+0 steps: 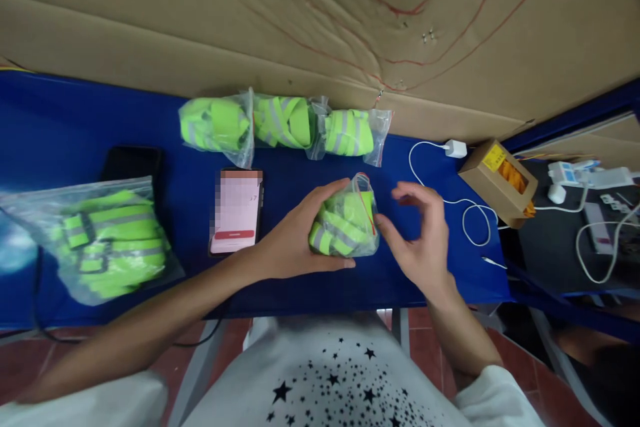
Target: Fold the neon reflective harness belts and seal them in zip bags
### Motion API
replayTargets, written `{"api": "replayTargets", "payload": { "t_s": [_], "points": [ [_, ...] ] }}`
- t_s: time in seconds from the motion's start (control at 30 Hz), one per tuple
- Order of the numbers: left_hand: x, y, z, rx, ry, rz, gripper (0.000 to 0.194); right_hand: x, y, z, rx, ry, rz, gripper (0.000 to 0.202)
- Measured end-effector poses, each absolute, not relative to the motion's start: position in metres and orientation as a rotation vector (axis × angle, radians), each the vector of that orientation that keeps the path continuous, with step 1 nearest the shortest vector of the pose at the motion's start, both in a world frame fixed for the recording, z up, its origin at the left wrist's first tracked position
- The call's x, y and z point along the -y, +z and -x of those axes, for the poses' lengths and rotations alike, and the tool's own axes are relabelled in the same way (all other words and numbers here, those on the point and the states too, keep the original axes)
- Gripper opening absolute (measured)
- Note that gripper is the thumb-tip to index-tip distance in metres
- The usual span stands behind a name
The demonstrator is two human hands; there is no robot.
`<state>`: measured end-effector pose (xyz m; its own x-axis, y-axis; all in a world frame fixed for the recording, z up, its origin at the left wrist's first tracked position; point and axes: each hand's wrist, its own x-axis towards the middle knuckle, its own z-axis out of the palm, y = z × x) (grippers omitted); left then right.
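A clear zip bag with a folded yellow-green reflective strap is held over the blue table by my left hand, whose thumb and fingers wrap round its left side. The bag's red-edged opening faces right. Just right of it is my right hand, its thumb and fingers apart and nothing between them; the thumb tip is close to the bag's edge. Three similar bagged straps stand in a row behind: a left one, a middle one and a right one.
A larger bagged strap lies at left, beside a dark phone. A lit phone lies left of centre. At right are a white charger with cable and a cardboard box. A cardboard wall rises behind.
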<state>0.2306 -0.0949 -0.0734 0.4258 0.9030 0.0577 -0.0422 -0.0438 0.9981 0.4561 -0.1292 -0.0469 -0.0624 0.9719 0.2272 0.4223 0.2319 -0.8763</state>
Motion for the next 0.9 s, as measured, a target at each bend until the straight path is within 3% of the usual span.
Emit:
{"api": "replayTargets", "payload": {
  "t_s": [0.07, 0.2, 0.43, 0.5, 0.6, 0.67, 0.9],
  "points": [
    [0.095, -0.078, -0.230, -0.828, 0.955, -1.443, 0.106, 0.134, -0.042, -0.459, 1.942, 0.658, 1.256, 0.048],
    [0.094, -0.084, -0.230, -0.793, 0.913, -1.664, 0.096, 0.138, -0.041, -0.451, 2.356, 0.787, 1.030, 0.048],
    [0.096, -0.094, -0.241, -0.934, 0.870, -1.952, 0.077, 0.114, -0.045, -0.438, 2.439, 0.863, 1.049, 0.014],
    [0.097, -0.090, -0.241, -0.964, 0.848, -1.938, 0.083, 0.105, -0.040, -0.441, 2.372, 0.980, 0.996, 0.009],
    [0.093, -0.076, -0.233, -0.842, 0.687, -1.839, 0.108, 0.099, -0.027, -0.449, 2.254, 1.204, 0.896, 0.009],
    [0.087, -0.069, -0.225, -0.735, 0.610, -1.677, 0.111, 0.099, -0.019, -0.453, 2.231, 1.318, 0.792, 0.012],
    [0.070, -0.089, -0.223, -0.372, 0.477, -1.122, 0.061, 0.089, -0.026, -0.459, 2.267, 1.248, 0.576, 0.016]
  ]
}}
